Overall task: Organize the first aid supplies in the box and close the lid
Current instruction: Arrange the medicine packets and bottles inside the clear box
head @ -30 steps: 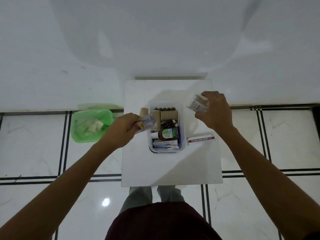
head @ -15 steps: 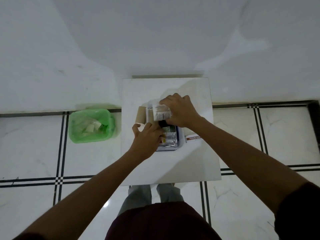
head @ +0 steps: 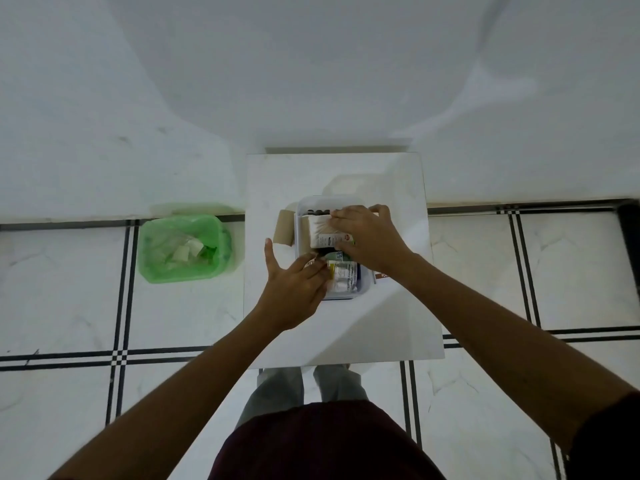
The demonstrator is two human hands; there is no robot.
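A clear plastic box (head: 300, 206) stands in the middle of a small white table (head: 346, 327), packed with supplies. My right hand (head: 369, 239) presses a white gauze packet (head: 323, 233) flat onto the box's far half. My left hand (head: 294, 285) lies over the near left corner, fingers spread, fingertips on a clear packet (head: 343, 275) in the near half. A tan bandage roll (head: 284, 227) sits outside, against the box's left wall. An ointment carton (head: 382, 275) lies to the right of the box, mostly hidden under my right wrist. No lid can be made out.
A green bin (head: 183, 247) with a liner and some wrappers stands on the tiled floor left of the table. A white wall runs behind the table. My legs are below the table's near edge.
Both hands came in from the sides to the box. The right hand brought the white packet down onto the far half; the left hand laid the clear packet in the near half.
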